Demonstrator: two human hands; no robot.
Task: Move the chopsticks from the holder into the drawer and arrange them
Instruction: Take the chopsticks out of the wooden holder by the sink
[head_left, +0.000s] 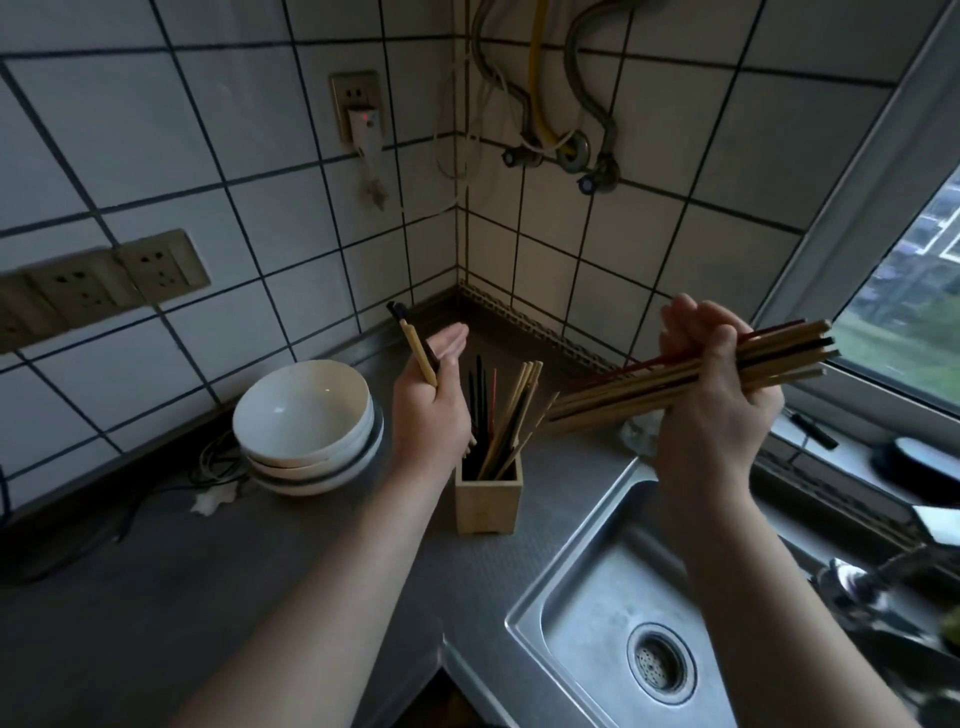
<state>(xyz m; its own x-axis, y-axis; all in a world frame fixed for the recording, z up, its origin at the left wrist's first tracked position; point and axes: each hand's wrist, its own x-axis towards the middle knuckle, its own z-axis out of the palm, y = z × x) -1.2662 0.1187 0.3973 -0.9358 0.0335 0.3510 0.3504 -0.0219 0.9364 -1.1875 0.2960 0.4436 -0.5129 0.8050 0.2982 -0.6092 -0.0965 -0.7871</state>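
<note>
A square wooden holder (488, 506) stands on the grey counter near the sink corner, with several black, red and pale wooden chopsticks (498, 415) upright in it. My left hand (431, 410) is raised just left of the holder and grips a few chopsticks (418, 351), pale and dark, pointing up. My right hand (722, 395) is lifted above the sink and is closed around a thick bundle of chopsticks (779, 358) lying roughly level, tips toward the holder. No drawer is in view.
Stacked white bowls (306, 426) sit on the counter (260, 561) left of the holder. A steel sink (597, 597) lies at the lower right. Wall sockets (104, 286), cables and pipes line the tiled walls. A window is at the right.
</note>
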